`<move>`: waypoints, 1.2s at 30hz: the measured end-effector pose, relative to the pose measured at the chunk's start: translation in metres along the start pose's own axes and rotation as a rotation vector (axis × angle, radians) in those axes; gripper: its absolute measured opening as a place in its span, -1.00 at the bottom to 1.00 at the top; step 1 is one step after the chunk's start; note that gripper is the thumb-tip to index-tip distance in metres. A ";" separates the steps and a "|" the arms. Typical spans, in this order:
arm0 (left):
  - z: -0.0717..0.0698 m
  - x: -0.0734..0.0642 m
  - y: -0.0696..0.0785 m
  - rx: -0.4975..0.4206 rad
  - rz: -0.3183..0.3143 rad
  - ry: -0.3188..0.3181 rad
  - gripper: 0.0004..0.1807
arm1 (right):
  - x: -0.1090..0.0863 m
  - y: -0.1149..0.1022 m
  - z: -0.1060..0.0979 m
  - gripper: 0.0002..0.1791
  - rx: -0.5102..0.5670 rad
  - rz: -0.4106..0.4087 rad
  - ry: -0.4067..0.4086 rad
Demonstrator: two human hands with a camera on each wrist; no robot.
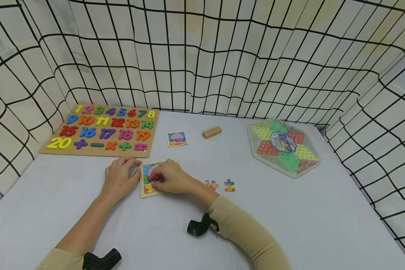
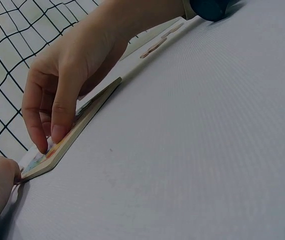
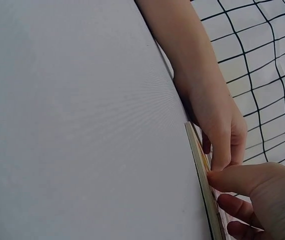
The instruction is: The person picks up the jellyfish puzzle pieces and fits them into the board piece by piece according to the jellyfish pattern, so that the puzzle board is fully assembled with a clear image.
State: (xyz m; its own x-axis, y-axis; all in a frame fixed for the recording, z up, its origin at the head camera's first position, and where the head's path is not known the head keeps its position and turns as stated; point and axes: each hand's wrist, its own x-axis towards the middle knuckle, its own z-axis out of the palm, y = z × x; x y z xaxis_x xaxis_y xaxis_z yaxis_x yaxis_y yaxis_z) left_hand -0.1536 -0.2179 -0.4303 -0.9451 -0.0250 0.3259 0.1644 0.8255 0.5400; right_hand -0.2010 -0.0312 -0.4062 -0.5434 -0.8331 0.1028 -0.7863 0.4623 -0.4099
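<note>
A small wooden jigsaw board (image 1: 150,194) with a pink, blue and yellow cartoon picture lies on the white table. My left hand (image 1: 120,177) rests at its left edge, fingers relaxed and fingertips right at the rim. Over the picture, my right hand (image 1: 173,177) has its thumb and fingers curled down, pinching at a jigsaw piece that the fingertips mostly hide. The left wrist view shows the right hand (image 2: 75,75) with its fingertips down on the board (image 2: 82,122). Two loose jigsaw pieces, one (image 1: 210,184) partly behind the right forearm and another (image 1: 229,185), lie to the right.
A wooden number board (image 1: 98,150) lies at the back left. Behind the jigsaw are a small picture card (image 1: 177,138) and a wooden block (image 1: 212,132). A hexagonal game box (image 1: 283,147) sits at the back right. Black netting (image 1: 206,56) hangs before the white walls.
</note>
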 end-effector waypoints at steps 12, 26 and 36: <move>0.002 0.000 -0.001 0.009 -0.002 0.001 -0.81 | -0.012 0.005 -0.010 -0.83 -0.009 0.019 0.010; 0.002 -0.001 0.001 -0.004 -0.007 -0.004 -0.80 | -0.047 0.029 -0.027 -0.78 0.021 0.084 0.032; 0.003 0.000 0.000 0.001 -0.010 -0.003 -0.80 | -0.074 0.050 -0.037 -0.72 0.029 0.180 0.046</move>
State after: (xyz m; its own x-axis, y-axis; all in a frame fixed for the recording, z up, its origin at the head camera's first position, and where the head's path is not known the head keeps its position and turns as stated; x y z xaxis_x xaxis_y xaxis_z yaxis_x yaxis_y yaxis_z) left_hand -0.1540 -0.2163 -0.4322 -0.9473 -0.0315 0.3187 0.1550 0.8258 0.5422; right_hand -0.2109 0.0646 -0.4010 -0.6882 -0.7225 0.0663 -0.6665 0.5933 -0.4514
